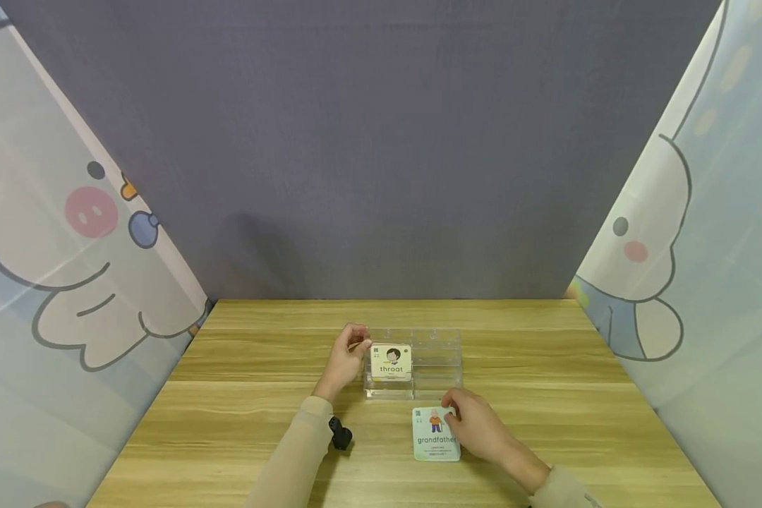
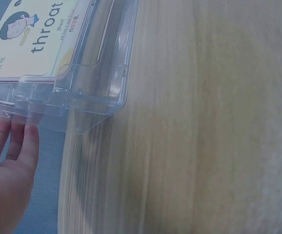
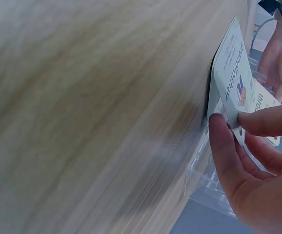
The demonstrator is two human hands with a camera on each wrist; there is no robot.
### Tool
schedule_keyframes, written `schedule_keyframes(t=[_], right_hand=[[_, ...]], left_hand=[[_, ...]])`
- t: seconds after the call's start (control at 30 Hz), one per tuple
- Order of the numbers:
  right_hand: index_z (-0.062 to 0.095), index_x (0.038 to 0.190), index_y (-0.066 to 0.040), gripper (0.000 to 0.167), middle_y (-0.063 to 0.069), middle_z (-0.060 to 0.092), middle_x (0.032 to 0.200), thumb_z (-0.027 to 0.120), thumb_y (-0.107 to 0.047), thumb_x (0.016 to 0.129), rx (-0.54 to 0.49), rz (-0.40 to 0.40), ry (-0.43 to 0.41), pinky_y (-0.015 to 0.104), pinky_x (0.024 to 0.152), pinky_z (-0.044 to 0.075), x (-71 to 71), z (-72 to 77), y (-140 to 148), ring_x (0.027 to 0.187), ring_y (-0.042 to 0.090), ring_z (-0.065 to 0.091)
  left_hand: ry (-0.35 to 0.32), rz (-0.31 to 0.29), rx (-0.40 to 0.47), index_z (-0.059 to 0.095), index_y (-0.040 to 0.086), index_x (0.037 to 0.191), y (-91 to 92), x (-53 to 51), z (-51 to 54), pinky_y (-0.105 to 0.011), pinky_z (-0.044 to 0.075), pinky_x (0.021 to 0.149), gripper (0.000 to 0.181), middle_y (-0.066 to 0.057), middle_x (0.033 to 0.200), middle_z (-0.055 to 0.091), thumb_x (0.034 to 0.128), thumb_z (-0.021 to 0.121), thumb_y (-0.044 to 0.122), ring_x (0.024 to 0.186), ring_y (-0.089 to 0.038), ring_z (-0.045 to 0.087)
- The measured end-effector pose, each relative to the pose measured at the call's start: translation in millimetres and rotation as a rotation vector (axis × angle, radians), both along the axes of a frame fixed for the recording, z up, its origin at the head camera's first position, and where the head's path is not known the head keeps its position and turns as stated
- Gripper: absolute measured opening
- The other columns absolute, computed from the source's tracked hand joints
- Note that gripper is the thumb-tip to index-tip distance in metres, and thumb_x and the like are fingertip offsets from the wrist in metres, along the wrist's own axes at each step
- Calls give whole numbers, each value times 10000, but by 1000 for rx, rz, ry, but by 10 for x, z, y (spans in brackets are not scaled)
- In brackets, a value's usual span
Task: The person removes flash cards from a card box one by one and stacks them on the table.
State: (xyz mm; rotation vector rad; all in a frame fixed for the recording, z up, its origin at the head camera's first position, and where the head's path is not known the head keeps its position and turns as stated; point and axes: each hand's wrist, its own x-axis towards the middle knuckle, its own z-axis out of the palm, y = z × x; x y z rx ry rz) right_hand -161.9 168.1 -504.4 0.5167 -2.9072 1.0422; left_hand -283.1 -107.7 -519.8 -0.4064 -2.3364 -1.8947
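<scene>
My left hand [image 1: 344, 358] holds the upper left edge of a clear plastic card rack [image 1: 437, 370], thumb in front and fingers behind the plastic in the left wrist view. In the rack's left column stands a "throat" card [image 1: 391, 363] with a drawn head. My right hand [image 1: 479, 425] pinches the top right edge of a "grandfather" card [image 1: 436, 444] between thumb and fingers. In the right wrist view this card [image 3: 233, 73] is tilted up from the table, with at least one more card edge behind it.
A wood-grain table [image 1: 241, 423] lies under everything. A dark grey panel [image 1: 381, 155] rises behind it, and cartoon-printed curtains [image 1: 51, 212] hang at both sides. A black device [image 1: 340, 433] is at the left wrist.
</scene>
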Motion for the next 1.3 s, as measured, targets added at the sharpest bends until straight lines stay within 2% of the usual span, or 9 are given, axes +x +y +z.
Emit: schedule_keyframes(t=[0.2, 0.33, 0.57, 0.73, 1.3], right_hand=[[674, 1011, -42, 183, 9, 622, 936, 739, 29, 855, 69, -27, 34, 247, 639, 499, -9, -27, -16, 757, 92, 535], [685, 1002, -41, 178, 32, 641, 965, 758, 12, 848, 102, -27, 48, 284, 663, 534, -13, -31, -21, 800, 123, 584], [699, 998, -5, 152, 31, 613, 916, 762, 14, 861, 169, 17, 59, 243, 615, 520, -29, -57, -21, 766, 110, 563], [700, 994, 7, 152, 49, 616, 912, 766, 16, 857, 182, 28, 63, 269, 622, 536, -48, -68, -22, 781, 140, 580], [678, 866, -75, 140, -35, 526, 828, 812, -56, 831, 305, 34, 143, 233, 564, 458, -64, -83, -44, 742, 109, 494]], left_hand=[[10, 9, 8, 530, -59, 1302, 16, 5, 3, -486, 500, 994, 296, -270, 1237, 572, 1020, 580, 11, 1164, -356, 570], [25, 16, 39, 534, -60, 1295, 23, 6, -4, -540, 484, 999, 288, -269, 1223, 573, 1014, 576, -17, 1164, -396, 565], [20, 18, 3, 541, -52, 1287, 13, 1, -9, -521, 485, 995, 289, -257, 1220, 587, 1012, 595, 18, 1153, -355, 577], [3, 7, -5, 538, -44, 1305, 8, -6, -7, -513, 477, 1013, 300, -259, 1243, 577, 1023, 589, 45, 1166, -336, 572], [9, 5, -3, 537, -47, 1299, 4, -6, -7, -527, 470, 1019, 294, -257, 1233, 578, 1019, 589, 27, 1180, -360, 567]])
